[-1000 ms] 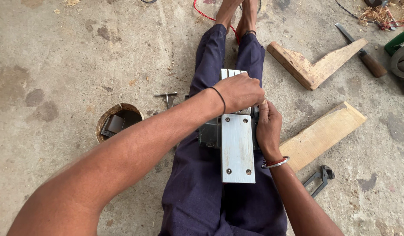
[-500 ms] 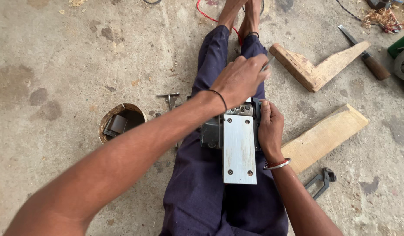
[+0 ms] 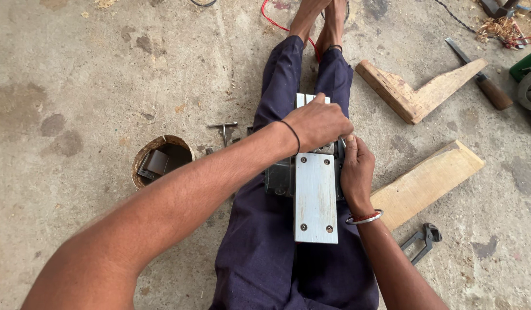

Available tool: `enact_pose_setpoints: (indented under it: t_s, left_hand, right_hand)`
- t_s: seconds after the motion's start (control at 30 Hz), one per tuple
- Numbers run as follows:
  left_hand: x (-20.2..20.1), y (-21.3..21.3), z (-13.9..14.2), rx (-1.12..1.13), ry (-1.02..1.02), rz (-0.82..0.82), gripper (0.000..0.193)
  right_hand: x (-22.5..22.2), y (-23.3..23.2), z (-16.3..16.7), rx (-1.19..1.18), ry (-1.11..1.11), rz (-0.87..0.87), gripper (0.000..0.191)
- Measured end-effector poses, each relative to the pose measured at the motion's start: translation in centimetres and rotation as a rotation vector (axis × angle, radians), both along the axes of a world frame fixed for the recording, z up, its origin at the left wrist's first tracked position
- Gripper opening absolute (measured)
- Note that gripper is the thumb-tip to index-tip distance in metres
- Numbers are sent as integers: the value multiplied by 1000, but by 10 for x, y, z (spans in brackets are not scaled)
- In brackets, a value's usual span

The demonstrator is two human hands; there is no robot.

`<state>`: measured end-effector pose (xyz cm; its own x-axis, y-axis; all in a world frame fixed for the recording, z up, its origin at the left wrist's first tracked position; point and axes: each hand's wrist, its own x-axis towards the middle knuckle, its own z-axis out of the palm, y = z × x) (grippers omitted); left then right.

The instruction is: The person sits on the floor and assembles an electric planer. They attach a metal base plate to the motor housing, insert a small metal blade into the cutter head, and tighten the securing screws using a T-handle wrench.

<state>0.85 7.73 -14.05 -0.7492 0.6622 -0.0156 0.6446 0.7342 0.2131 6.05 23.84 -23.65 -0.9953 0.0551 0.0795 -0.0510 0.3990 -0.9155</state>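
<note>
An electric planer (image 3: 315, 195) lies upside down on my lap, its flat metal sole plate facing up. My left hand (image 3: 318, 123) rests closed over the middle of the planer, covering the cutter area, with fingers curled down onto it. My right hand (image 3: 355, 170) grips the planer's right side, thumb up near the left hand's fingers. What the left fingers hold is hidden. My legs in dark blue trousers (image 3: 277, 241) stretch away across the concrete floor.
A small T-handle key (image 3: 223, 128) lies on the floor left of my legs, near a round bowl (image 3: 161, 161) holding small parts. Wooden pieces (image 3: 417, 90) (image 3: 427, 181), pliers (image 3: 421, 241), a chisel (image 3: 479, 74) and a circular saw (image 3: 528, 86) lie to the right.
My left hand lifted toward the planer's front half a second ago and has come back down over its middle. The right hand has kept its grip on the side.
</note>
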Motion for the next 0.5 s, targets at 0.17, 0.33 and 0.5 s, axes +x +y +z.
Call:
enact_pose_setpoints:
  t_s: [0.17, 0.33, 0.5]
  left_hand:
    - [-3, 7, -1, -122, 75, -134, 21]
    - [-7, 13, -10, 38, 134, -4, 12]
    - [10, 11, -1, 306, -104, 347, 16]
  right_hand:
    - [1, 1, -3, -3, -23, 9, 42]
    - [0, 1, -2, -24, -29, 6, 43]
    - [-1, -1, 0, -20, 6, 8, 42]
